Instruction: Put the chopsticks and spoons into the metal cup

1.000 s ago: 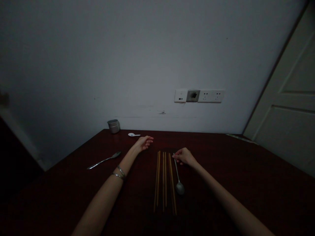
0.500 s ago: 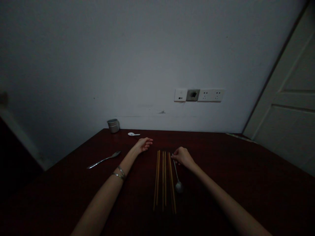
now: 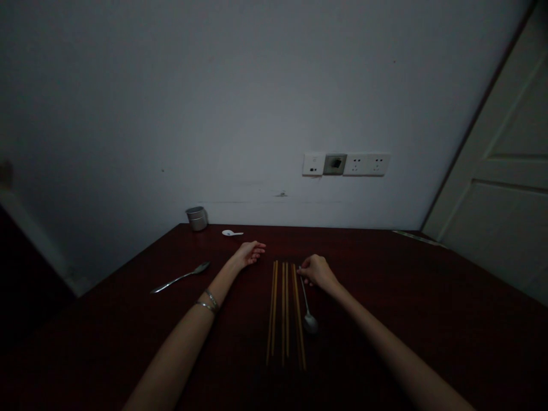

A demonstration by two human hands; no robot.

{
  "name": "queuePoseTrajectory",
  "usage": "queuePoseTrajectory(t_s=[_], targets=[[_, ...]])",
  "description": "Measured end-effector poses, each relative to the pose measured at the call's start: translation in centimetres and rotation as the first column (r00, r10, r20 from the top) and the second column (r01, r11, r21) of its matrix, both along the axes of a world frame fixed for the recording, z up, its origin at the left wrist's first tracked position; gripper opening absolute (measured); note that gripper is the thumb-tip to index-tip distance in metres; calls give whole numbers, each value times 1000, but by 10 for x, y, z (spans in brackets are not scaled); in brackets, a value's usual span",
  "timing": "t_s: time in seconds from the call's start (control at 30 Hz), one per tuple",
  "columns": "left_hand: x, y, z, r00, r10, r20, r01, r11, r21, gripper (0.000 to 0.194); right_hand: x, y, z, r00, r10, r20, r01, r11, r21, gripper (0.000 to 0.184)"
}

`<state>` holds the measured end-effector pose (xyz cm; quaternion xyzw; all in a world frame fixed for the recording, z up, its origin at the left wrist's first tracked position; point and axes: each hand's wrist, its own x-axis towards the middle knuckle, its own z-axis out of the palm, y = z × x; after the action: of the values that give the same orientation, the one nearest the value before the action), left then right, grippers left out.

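Note:
Several wooden chopsticks (image 3: 283, 311) lie side by side on the dark red table (image 3: 406, 297), pointing away from me. Just right of them lies a metal spoon (image 3: 307, 308), bowl toward me. My right hand (image 3: 315, 271) is closed in a pinch on the far end of that spoon's handle. My left hand (image 3: 250, 252) rests on the table left of the chopsticks, palm up, fingers loosely curled and apart, holding nothing. Two bracelets sit on my left wrist.
A second metal spoon (image 3: 180, 278) lies at the left. A small white spoon (image 3: 232, 233) and a metal cup (image 3: 197, 218) stand near the far edge by the wall. Wall sockets (image 3: 346, 164) and a door (image 3: 505, 171) are behind and to the right.
The spoon under my right hand has slid a little away from me and closer to the chopsticks. My left hand has stayed put.

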<state>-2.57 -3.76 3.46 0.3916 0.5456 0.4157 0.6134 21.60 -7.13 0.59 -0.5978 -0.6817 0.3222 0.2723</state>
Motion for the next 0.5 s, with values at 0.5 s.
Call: queuePoseTrajectory(t_s=[0.5], targets=[[0,9,-13,987,-12,-161,17,999,27,19,40,-1,17,928,-169,332,11,902,431,32]])
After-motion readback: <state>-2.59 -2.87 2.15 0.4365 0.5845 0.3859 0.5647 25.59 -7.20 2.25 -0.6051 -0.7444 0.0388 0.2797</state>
